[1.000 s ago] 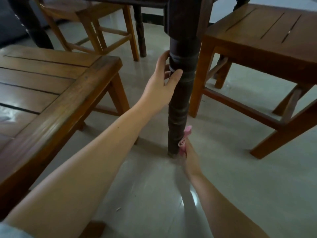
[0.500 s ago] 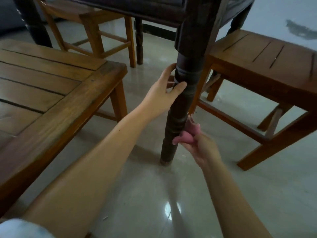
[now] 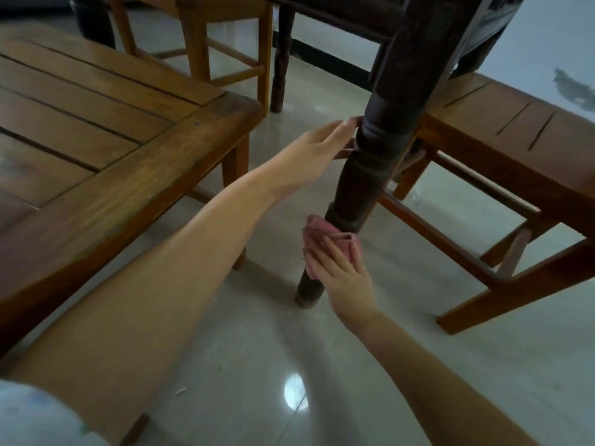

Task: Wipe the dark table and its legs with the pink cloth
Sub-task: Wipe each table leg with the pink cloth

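A dark turned table leg (image 3: 360, 185) comes down from the dark table's underside (image 3: 347, 14) to the pale floor. My right hand (image 3: 346, 278) presses the folded pink cloth (image 3: 325, 235) against the lower part of that leg, fingers spread over the cloth. My left hand (image 3: 317, 152) rests on the upper part of the leg, fingertips touching its left side and curling behind it. Two more dark legs (image 3: 280, 66) stand further back.
A brown slatted wooden stool (image 3: 106, 146) stands close on the left. Another brown stool (image 3: 521, 149) stands on the right, its rail just behind the leg. A third wooden stool (image 3: 222, 37) is at the back. Glossy floor (image 3: 257, 365) lies below.
My right hand moved the cloth from the foot of the leg up along it, then to its front side. My left hand loosened from a wrap to a fingertip touch.
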Action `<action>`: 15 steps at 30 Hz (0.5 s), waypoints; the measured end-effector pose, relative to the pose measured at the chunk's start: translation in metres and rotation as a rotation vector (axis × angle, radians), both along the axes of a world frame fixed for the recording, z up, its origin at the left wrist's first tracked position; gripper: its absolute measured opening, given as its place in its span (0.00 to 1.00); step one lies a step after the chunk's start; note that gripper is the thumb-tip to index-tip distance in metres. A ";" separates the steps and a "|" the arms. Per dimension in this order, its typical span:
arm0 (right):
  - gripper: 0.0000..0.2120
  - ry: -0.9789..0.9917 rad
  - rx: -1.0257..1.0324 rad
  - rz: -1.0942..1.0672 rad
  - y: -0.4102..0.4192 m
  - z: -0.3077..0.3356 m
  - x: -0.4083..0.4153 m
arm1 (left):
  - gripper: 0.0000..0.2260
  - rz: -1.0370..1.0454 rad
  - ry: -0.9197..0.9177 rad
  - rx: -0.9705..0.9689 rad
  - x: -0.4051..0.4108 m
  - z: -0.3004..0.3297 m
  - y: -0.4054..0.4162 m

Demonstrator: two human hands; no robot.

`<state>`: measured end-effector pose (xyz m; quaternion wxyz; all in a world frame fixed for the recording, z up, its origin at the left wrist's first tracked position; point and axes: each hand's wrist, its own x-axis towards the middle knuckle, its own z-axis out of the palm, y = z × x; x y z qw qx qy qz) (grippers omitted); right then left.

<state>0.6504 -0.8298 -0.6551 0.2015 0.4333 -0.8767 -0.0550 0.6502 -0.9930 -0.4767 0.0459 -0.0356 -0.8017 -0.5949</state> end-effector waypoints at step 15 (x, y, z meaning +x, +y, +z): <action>0.10 -0.089 -0.024 0.156 -0.020 -0.048 0.026 | 0.30 0.101 0.168 -0.093 -0.011 -0.020 0.020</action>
